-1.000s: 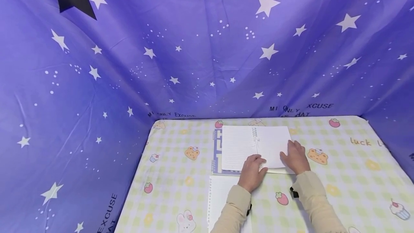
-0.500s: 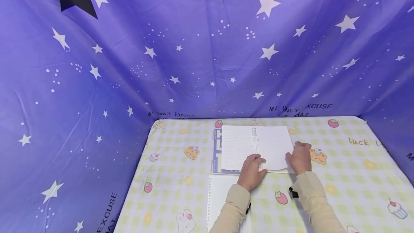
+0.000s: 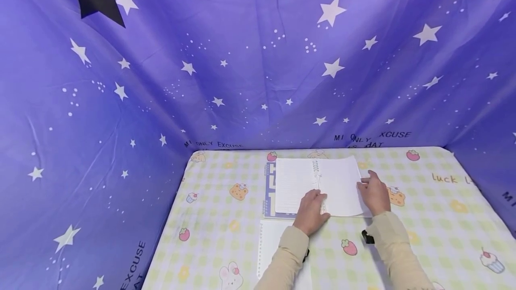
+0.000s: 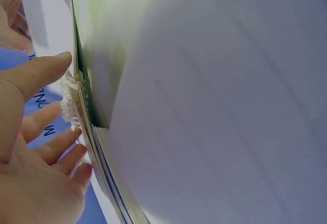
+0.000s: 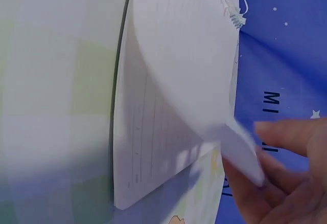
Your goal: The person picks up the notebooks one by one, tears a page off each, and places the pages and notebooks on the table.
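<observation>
In the head view, an open notebook [image 3: 342, 185] lies at lower centre, on top of a blue-and-white cover or book [image 3: 269, 200] that shows along its left side. The left hand [image 3: 311, 211] rests at the near end of the ring binding [image 3: 316, 165], fingers extended and gripping nothing that I can make out. The right hand [image 3: 375, 193], half closed, is at the notebook's right edge, where a page curves upward. I judge a page turn to be partway along: the outer edge is raised, the sheet not yet carried across to the left half. A punched sheet [image 3: 268, 245] lies just below, partly under the left sleeve [image 3: 288, 254]. Checked cloth [image 3: 217, 236] stretches broadly to either side — the tight margin is at the top, where the table's far edge meets the starry backdrop [image 3: 250, 79].

In the left wrist view, the left hand's straight fingers touch the binding's end at left; thumb and fingers stand well spread. A pale surface fills the right, too close to identify.

In the right wrist view, the lifted page [image 5: 189, 60] bows across the upper middle, its outer corner between thumb and bent fingers at lower right — the thumb's pressure is unclear. Lined paper shows underneath.
</observation>
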A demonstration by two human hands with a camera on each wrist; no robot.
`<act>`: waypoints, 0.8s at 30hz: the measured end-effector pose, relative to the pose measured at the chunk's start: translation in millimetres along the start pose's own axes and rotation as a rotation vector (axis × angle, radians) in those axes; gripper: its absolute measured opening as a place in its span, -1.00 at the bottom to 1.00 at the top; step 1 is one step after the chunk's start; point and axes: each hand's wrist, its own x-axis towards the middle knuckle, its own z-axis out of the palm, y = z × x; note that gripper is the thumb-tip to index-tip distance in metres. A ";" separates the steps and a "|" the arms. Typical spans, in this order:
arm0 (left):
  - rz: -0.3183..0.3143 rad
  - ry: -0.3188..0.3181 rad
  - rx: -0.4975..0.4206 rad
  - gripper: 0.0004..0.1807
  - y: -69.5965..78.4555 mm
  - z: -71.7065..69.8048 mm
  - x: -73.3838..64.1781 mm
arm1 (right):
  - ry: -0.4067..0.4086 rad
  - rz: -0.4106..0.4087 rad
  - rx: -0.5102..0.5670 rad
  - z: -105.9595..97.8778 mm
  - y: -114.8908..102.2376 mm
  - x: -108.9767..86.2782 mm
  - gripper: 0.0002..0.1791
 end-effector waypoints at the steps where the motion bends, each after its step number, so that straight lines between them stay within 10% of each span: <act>1: -0.002 -0.006 0.016 -0.40 -0.5 0.2 0.2 | 0.012 -0.019 -0.011 0.9 0.2 0.6 -0.38; 24: -0.106 -0.123 0.185 -0.11 -14.0 3.9 -3.3 | 0.105 -0.185 -0.055 15.0 8.1 -6.0 -0.89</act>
